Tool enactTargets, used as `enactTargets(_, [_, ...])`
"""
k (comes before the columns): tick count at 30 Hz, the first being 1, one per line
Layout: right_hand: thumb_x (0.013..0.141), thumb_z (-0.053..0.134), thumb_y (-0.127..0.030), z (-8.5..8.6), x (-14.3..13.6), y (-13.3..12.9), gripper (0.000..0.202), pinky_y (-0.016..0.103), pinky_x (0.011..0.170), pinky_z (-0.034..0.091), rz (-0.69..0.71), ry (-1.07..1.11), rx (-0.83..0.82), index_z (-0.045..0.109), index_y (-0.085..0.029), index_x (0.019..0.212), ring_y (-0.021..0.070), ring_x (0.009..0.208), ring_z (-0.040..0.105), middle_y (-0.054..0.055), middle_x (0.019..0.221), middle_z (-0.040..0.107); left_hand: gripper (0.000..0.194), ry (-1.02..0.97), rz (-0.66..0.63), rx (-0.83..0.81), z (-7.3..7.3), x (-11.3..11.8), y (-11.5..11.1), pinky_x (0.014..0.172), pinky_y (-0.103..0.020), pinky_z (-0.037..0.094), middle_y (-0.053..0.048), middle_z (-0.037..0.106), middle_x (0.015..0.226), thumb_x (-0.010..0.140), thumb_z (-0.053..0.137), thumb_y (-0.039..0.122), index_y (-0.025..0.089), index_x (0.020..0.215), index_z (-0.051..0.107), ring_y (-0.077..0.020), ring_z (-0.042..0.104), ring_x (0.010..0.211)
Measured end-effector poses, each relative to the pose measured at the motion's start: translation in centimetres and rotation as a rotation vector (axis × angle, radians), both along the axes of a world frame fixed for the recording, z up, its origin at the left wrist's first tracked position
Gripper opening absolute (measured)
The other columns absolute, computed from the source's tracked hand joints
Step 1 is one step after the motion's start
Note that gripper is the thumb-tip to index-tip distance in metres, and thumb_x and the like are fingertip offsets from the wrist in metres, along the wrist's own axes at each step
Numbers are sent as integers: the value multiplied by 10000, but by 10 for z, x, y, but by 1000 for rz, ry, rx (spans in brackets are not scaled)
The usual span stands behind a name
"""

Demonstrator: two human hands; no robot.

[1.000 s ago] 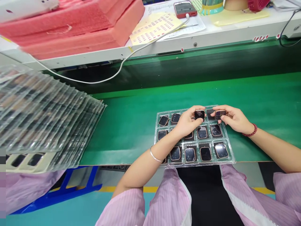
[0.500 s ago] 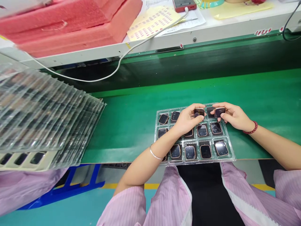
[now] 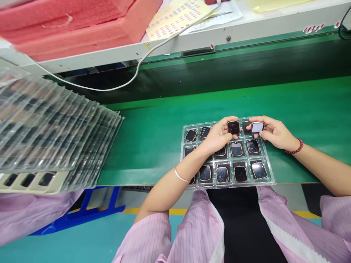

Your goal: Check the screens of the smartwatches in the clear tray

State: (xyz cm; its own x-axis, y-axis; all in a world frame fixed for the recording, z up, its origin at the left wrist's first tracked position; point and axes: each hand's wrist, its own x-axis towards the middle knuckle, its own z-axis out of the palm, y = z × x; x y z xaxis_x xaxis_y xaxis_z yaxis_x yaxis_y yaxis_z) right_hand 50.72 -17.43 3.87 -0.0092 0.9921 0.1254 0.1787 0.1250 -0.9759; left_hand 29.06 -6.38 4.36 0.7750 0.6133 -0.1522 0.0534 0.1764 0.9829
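My left hand (image 3: 220,136) grips a smartwatch (image 3: 233,127) by its edges; its dark screen shows a small green mark. In my right hand (image 3: 274,133) is another smartwatch (image 3: 257,127) with its screen lit white, held between thumb and fingers. Both are above the back row of a clear plastic tray (image 3: 271,174). Square compartments in the tray hold several more watch faces, dark with gold-toned rims, such as the watch (image 3: 259,170) at the front right corner. My left forearm hides part of the tray's left side.
A tall pile of clear trays (image 3: 55,128) leans at the left, with a cream tray (image 3: 56,180) at its foot. Behind the green work surface (image 3: 148,146) is a white shelf (image 3: 260,25) bearing red foam (image 3: 82,29) and papers. A white cable (image 3: 134,77) droops from it.
The right-hand watch's screen has turned from dark to white. On the left-hand watch, a yellow cross pattern has given way to a small green mark. Both hands stay over the tray.
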Motion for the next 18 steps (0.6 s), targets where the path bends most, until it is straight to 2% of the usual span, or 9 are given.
enactTargets(4, [793, 610, -98, -1, 0, 0, 481, 349, 710, 631, -1, -8, 7, 630, -239, 1252, 204, 809, 729, 78, 1137, 742, 526, -45, -8, 22, -1, 2, 0, 561, -192, 466, -69, 718, 1036, 670, 592, 60, 167, 1184, 566, -120, 667, 748])
enactTargets(8, [796, 618, -119, -1, 0, 0, 467, 364, 735, 636, -5, -10, 4, 636, -237, 1247, 226, 877, 733, 82, 1150, 739, 309, -66, 18, 64, -1, 3, -2, 659, -258, 536, -57, 698, 883, 764, 653, 182, 141, 1065, 597, -138, 651, 756])
enactTargets(10, [792, 618, -114, -1, 0, 0, 466, 366, 753, 637, -6, -9, 5, 642, -242, 1240, 221, 870, 733, 74, 1148, 742, 333, -81, 17, 97, -2, 3, -1, 716, -289, 553, -61, 696, 921, 745, 628, 145, 146, 1076, 593, -148, 657, 791])
enactTargets(13, [782, 619, -105, 0, 0, 0, 476, 363, 764, 638, -11, -15, -1, 650, -249, 1235, 212, 845, 736, 66, 1165, 740, 491, -108, 1, 157, -6, 2, 1, 828, -321, 554, -56, 693, 1050, 666, 557, 59, 176, 1143, 578, -144, 669, 836])
enactTargets(18, [777, 615, -111, 1, 0, 0, 485, 370, 764, 642, -11, -25, -3, 649, -248, 1242, 235, 897, 740, 69, 1165, 741, 604, -131, -30, 189, -13, 2, 5, 887, -344, 542, -53, 683, 1117, 603, 480, 32, 191, 1180, 568, -150, 684, 856])
